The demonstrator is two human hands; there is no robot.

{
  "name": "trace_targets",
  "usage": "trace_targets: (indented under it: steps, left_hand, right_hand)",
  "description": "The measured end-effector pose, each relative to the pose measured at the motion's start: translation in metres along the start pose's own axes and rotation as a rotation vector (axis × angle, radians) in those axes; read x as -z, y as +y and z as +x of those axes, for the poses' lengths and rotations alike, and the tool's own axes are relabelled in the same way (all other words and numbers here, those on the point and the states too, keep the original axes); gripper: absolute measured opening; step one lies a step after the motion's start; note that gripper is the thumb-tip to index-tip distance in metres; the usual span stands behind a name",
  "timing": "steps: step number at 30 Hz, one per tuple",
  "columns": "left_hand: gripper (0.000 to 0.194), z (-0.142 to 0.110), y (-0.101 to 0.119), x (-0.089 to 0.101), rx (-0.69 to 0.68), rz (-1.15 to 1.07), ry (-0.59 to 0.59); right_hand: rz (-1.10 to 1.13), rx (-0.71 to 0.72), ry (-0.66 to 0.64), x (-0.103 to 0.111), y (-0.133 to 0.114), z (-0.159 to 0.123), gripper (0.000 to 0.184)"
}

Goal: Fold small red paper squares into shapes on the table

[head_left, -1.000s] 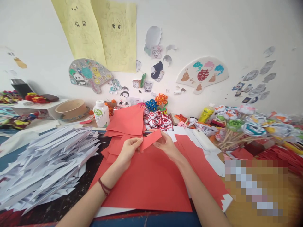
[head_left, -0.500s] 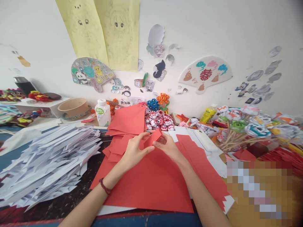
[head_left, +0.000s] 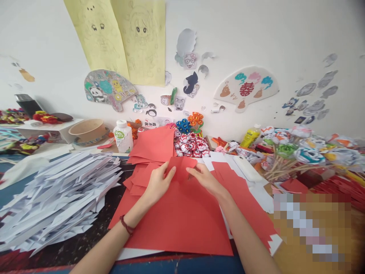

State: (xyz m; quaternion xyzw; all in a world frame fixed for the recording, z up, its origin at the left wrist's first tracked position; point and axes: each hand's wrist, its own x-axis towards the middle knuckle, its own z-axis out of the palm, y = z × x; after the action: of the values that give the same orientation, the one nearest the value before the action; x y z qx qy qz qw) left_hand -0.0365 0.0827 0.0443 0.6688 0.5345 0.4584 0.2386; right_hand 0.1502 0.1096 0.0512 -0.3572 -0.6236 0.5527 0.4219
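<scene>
1. Head view, left hand (head_left: 160, 182): thumb and fingers pinched on the left side of a small red paper piece (head_left: 182, 167); dark bracelet (head_left: 127, 225) on that wrist.
2. Head view, right hand (head_left: 203, 177): pinched on the right side of the same piece; some fingers hidden behind the paper.
3. Head view, piece location: between both hands, above the far part of a large red sheet (head_left: 182, 224); creased near its middle.
4. Head view, around: stacked red squares (head_left: 154, 142) beyond the left hand; white paper strips (head_left: 62, 198) heaped at left; notched red sheets (head_left: 242, 201) at right, partly behind the right forearm; white bottle (head_left: 123, 137) just left of the squares; yellow bottle (head_left: 251, 137) near the wall, right side.
</scene>
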Motion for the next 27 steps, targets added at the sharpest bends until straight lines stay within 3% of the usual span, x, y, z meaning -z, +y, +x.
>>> trace_targets:
  steps: [4, 8, 12, 16, 23, 27]
  left_hand:
    - [0.036, 0.001, -0.004, -0.001, 0.032, 0.050, 0.098]
    - [0.042, 0.000, -0.004, -0.002, 0.011, 0.123, 0.061]
    - [0.037, -0.001, -0.001, 0.001, -0.005, 0.239, 0.174]
    - [0.031, -0.001, 0.000, 0.003, 0.008, 0.191, 0.227]
    - [0.025, 0.000, -0.002, 0.002, 0.059, 0.043, 0.232]
    - [0.023, 0.000, -0.002, 0.003, 0.064, 0.001, 0.269]
  right_hand:
    - [0.050, -0.002, -0.056, -0.002, 0.002, 0.001, 0.026]
    - [0.073, -0.027, 0.063, -0.004, 0.006, 0.002, 0.023]
    - [0.059, -0.042, 0.044, -0.008, 0.011, 0.002, 0.026]
    - [0.042, 0.008, 0.000, -0.012, 0.016, 0.004, 0.031]
    - [-0.045, 0.065, 0.155, -0.011, 0.023, 0.008, 0.038]
    - [-0.076, 0.059, 0.169, -0.010, 0.025, 0.008, 0.037]
